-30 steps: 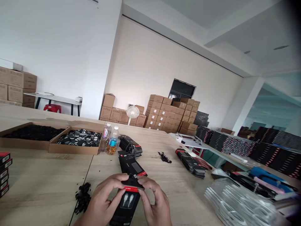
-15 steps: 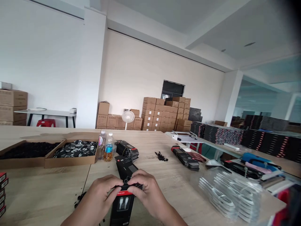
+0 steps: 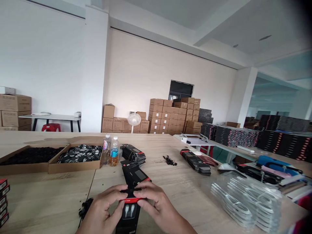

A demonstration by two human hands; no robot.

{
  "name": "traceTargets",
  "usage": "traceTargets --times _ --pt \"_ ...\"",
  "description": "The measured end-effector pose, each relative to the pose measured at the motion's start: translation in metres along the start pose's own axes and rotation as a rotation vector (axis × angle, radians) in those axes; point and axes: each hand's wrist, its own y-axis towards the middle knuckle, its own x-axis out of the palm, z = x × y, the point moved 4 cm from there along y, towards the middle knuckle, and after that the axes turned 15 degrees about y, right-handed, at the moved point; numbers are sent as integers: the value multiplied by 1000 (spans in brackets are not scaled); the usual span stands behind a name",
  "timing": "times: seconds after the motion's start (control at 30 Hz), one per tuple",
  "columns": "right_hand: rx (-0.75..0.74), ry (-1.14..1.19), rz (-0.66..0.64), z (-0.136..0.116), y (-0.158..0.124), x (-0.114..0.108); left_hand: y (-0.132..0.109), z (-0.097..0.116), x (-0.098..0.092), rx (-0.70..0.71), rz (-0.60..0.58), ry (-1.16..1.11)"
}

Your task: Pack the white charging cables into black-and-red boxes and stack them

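Note:
Low in the middle of the view, both my hands hold a black retail box with a red band (image 3: 129, 213) that shows a white cable through its window. My left hand (image 3: 104, 208) grips its left side, fingers curled onto the top end. My right hand (image 3: 156, 204) pinches the top flap from the right. The box's lower end rests on the wooden table (image 3: 180, 188). Just beyond my fingers lies a row of flat black boxes (image 3: 136, 174).
Two open cardboard trays (image 3: 73, 165) of black parts sit far left, with two bottles (image 3: 110, 154) beside them. Piles of black boxes (image 3: 196, 162), loose black bits (image 3: 85, 206) and clear bags of white cables (image 3: 243, 201) lie around. Cartons are stacked at the back wall.
My head has tilted and shifted a little, so the room has moved in view. Both hands stay on the top end of the box, with only small finger movements.

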Motion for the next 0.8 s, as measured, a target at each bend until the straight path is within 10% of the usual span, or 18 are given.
traceTargets --times 0.4,0.5,0.7,0.8 --pt "123 232 375 42 24 48 -68 -16 70 -382 158 364" --pt "171 205 274 62 39 53 -75 -31 20 -419 163 558" --pt "1 -526 294 159 44 11 -65 -63 -178 -505 146 963" --pt "51 -768 238 200 25 2 -65 -88 -240 -648 -5 1062"
